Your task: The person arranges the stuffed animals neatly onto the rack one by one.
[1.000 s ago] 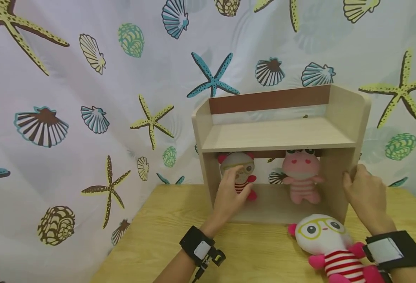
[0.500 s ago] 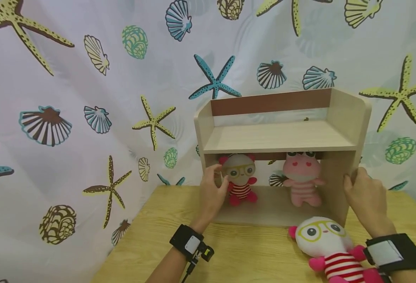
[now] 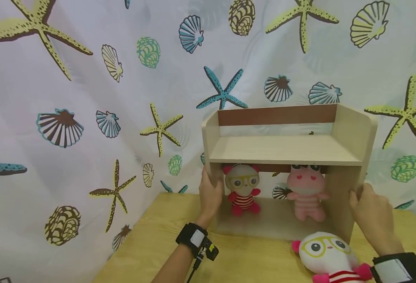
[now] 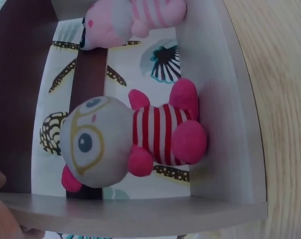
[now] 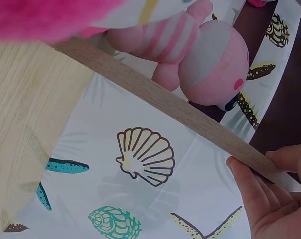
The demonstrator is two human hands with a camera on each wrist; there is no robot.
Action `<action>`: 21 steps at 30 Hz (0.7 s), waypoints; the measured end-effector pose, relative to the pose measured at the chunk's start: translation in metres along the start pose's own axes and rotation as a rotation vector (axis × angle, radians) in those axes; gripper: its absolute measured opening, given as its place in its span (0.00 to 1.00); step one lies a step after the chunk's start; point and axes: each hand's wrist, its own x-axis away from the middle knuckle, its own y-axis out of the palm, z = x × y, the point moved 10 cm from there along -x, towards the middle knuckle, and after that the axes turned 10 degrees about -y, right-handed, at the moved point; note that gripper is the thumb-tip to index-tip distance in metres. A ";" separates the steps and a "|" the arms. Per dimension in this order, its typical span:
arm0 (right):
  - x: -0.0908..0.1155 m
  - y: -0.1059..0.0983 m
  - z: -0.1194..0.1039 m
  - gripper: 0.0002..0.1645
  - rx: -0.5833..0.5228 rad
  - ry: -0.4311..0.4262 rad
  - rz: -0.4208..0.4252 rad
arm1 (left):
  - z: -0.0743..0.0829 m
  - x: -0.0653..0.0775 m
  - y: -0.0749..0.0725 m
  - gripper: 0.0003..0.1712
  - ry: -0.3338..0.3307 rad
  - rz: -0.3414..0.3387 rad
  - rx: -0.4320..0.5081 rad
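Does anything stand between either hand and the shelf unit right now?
Nothing visible does: the left hand and right hand grip the shelf unit at opposite sides. The loose plush lies on the table in front of the unit's right end, but not between the right hand and the unit.

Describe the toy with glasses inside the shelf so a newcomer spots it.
Find the pale shelf on the table. In its lower compartment, on the left, sits a plush toy with yellow glasses and red-and-white stripes. The pink toy beside it wears no glasses, and a lookalike lies outside in front.
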 end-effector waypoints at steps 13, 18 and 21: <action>0.013 0.003 0.008 0.16 0.015 -0.002 -0.063 | -0.006 0.010 0.008 0.16 0.123 -0.070 -0.106; 0.027 0.021 0.015 0.20 -0.020 0.009 -0.350 | -0.001 0.009 0.009 0.15 0.129 -0.063 -0.104; 0.041 0.039 0.023 0.26 -0.038 -0.001 -0.566 | 0.005 0.005 0.011 0.16 0.132 -0.077 -0.109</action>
